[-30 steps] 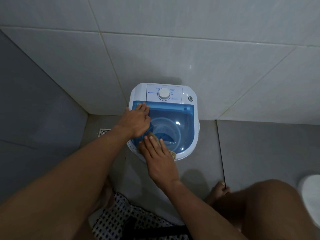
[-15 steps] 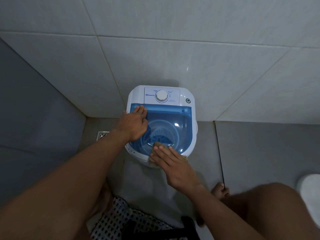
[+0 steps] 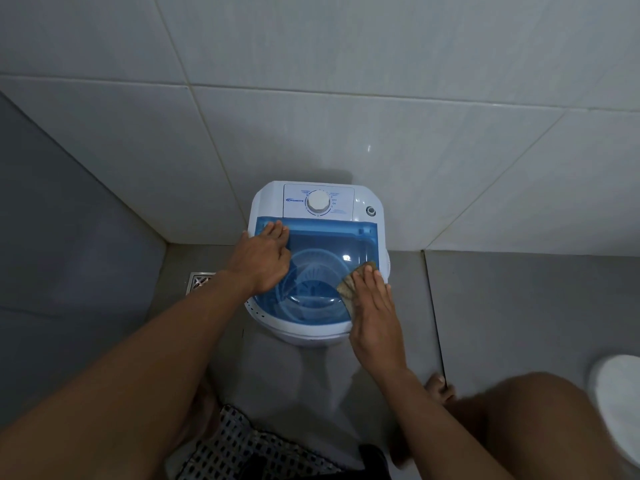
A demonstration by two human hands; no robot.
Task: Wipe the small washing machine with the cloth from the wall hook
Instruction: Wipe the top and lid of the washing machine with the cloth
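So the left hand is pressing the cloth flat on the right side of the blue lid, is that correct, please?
Not quite: the head view shows the right hand pressing the cloth flat on the right side of the blue lid; the left hand rests bare on its left side.

Dim, even, bluish-grey light throughout. A small glare spot sits on the wall tile (image 3: 369, 147) right of centre, another on the washing machine's blue lid (image 3: 346, 258). The machine casts a soft shadow on the wall above it. Grout lines bow toward the frame edges. My forearms and knee (image 3: 540, 420) at the bottom are soft, slightly blurred.
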